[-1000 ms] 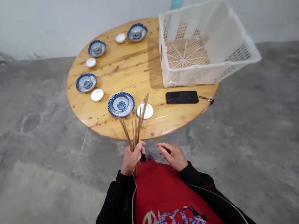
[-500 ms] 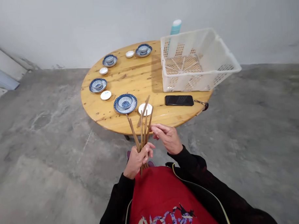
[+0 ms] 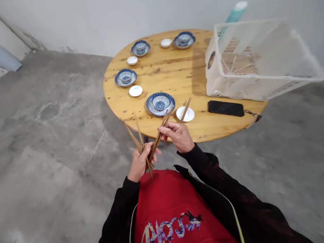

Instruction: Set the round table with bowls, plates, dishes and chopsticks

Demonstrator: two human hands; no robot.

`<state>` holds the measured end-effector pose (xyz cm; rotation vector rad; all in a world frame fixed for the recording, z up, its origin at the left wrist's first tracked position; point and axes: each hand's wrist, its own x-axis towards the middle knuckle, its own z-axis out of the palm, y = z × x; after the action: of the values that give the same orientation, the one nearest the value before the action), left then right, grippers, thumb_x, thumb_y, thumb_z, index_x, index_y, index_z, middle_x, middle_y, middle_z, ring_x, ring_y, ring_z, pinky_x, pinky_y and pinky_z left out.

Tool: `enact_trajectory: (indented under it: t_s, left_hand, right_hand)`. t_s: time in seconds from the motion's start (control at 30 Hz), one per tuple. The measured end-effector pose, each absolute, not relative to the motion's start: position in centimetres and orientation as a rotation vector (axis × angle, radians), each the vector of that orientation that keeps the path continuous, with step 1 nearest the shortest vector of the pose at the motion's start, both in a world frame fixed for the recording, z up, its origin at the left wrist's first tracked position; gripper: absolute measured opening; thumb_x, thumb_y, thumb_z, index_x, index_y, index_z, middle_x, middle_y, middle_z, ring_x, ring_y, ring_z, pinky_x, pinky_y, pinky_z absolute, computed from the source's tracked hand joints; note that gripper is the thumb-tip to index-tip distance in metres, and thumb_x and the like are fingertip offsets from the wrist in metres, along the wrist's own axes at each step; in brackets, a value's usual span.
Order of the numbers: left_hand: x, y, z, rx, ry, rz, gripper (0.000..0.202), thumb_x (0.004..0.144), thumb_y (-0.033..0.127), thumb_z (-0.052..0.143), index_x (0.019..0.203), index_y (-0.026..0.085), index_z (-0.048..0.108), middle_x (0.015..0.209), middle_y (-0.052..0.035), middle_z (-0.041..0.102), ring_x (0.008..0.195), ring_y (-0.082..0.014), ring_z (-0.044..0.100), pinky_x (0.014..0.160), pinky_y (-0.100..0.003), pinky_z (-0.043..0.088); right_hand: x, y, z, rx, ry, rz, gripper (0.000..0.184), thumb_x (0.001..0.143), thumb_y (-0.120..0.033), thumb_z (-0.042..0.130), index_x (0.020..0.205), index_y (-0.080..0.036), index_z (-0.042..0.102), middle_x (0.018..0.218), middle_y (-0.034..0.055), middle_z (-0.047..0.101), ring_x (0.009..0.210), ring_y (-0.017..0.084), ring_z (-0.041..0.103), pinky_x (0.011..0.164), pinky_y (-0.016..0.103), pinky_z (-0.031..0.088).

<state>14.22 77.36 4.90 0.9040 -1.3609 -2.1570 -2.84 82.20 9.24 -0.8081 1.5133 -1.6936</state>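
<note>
My left hand point(image 3: 142, 157) is closed around a fanned bunch of wooden chopsticks point(image 3: 134, 137) in front of my red top. My right hand point(image 3: 177, 135) pinches some of those chopsticks partway up, on the bunch's right side. Just beyond it, more chopsticks point(image 3: 186, 108) lie across a small white dish point(image 3: 189, 115) near the table's front edge. Left of that dish is a blue-and-white plate point(image 3: 151, 109) with a patterned bowl point(image 3: 160, 102) on it. The lower chopstick ends are partly hidden by my left hand.
The oval wooden table point(image 3: 160, 75) also bears several plate-and-bowl sets and white dishes along its left and far sides. A white plastic basket point(image 3: 213, 77) stands at the right, a teal bottle point(image 3: 234, 15) behind it. A black phone point(image 3: 225, 108) lies in front.
My right hand has closed on chopsticks in the bunch, and the fan has spread further left. The view has turned, so the table appears further right.
</note>
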Motion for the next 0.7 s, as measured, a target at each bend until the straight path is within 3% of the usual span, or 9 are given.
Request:
enact_trajectory:
  t_s: [0.1, 0.17, 0.27, 0.4, 0.53, 0.7]
  left_hand:
    - [16.8, 73.5, 4.0, 1.034, -1.151, -1.878, 0.045, 0.089, 0.057, 0.063, 0.1, 0.014, 0.071, 0.089, -0.0115, 0.076, 0.078, -0.018, 0.072, 0.071, -0.027, 0.055]
    - [18.7, 71.0, 3.4, 1.112, -1.043, -1.71, 0.046, 0.089, 0.057, 0.062, 0.1, 0.013, 0.07, 0.089, -0.0115, 0.076, 0.081, -0.0189, 0.073, 0.076, -0.03, 0.056]
    - [21.8, 68.3, 2.7, 1.184, -0.966, -1.608, 0.048, 0.088, 0.058, 0.063, 0.102, 0.013, 0.069, 0.082, -0.0089, 0.076, 0.072, -0.0161, 0.071, 0.07, -0.027, 0.055]
    - [24.4, 67.5, 1.9, 1.201, -0.944, -1.651, 0.049, 0.086, 0.057, 0.065, 0.103, 0.012, 0.069, 0.078, -0.007, 0.074, 0.069, -0.0138, 0.069, 0.066, -0.024, 0.052]
    - [25.1, 68.3, 1.2, 1.217, -0.932, -1.737, 0.049, 0.086, 0.057, 0.064, 0.103, 0.011, 0.068, 0.078, -0.0071, 0.074, 0.068, -0.0138, 0.069, 0.067, -0.025, 0.052]
    - [25.6, 68.4, 0.8, 1.246, -0.937, -1.791, 0.052, 0.083, 0.058, 0.067, 0.104, 0.011, 0.068, 0.078, -0.0069, 0.074, 0.068, -0.0142, 0.069, 0.066, -0.025, 0.053]
  right_hand:
    - [-3.0, 79.6, 10.2, -0.871, 1.684, -1.847, 0.029, 0.08, -0.044, 0.074, 0.068, -0.019, 0.065, 0.056, -0.0021, 0.061, 0.048, 0.012, 0.056, 0.047, 0.026, 0.047]
    - [-3.6, 78.3, 10.7, -0.934, 1.86, -1.961, 0.026, 0.084, -0.043, 0.071, 0.072, -0.02, 0.067, 0.06, -0.0019, 0.062, 0.052, 0.013, 0.058, 0.052, 0.027, 0.049]
    - [-4.2, 76.5, 10.3, -1.062, 2.16, -2.004, 0.024, 0.088, -0.042, 0.067, 0.078, -0.02, 0.069, 0.066, 0.0, 0.064, 0.061, 0.015, 0.06, 0.06, 0.03, 0.052]
    - [-3.9, 74.1, 7.4, -1.188, 2.498, -1.759, 0.024, 0.091, -0.042, 0.062, 0.081, -0.021, 0.07, 0.075, 0.0035, 0.069, 0.071, 0.018, 0.063, 0.069, 0.032, 0.052]
    - [-3.4, 72.5, 4.4, -1.27, 2.679, -1.457, 0.027, 0.093, -0.041, 0.058, 0.078, -0.021, 0.068, 0.078, 0.0066, 0.07, 0.075, 0.021, 0.064, 0.071, 0.034, 0.051]
    - [-3.3, 72.0, 3.0, -1.342, 2.73, -1.319, 0.028, 0.092, -0.04, 0.057, 0.071, -0.021, 0.062, 0.075, 0.0081, 0.068, 0.074, 0.022, 0.063, 0.069, 0.033, 0.047]
